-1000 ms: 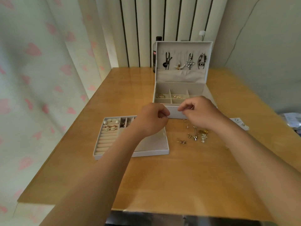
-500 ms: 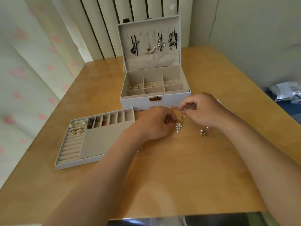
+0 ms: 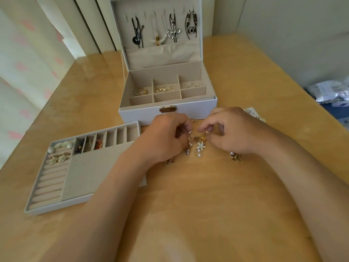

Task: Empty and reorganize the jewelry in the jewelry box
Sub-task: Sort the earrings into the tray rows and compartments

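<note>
Gold, pearl and white-flower earrings (image 3: 197, 145) lie tangled on the desk (image 3: 207, 205) between 2 hands. Left hand (image 3: 166, 138) and right hand (image 3: 233, 129), fingers curled, each pinch the tangle's top.

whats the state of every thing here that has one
jewelry box: lid open, upright
tray: out of box, lying on table
left hand: pinches earring cluster
right hand: pinches earring cluster
earring cluster: out of box, between hands
necklaces: hanging inside lid

Bare forearms (image 3: 105, 195), bare hands (left hand (image 3: 164, 138), right hand (image 3: 238, 129))
</note>
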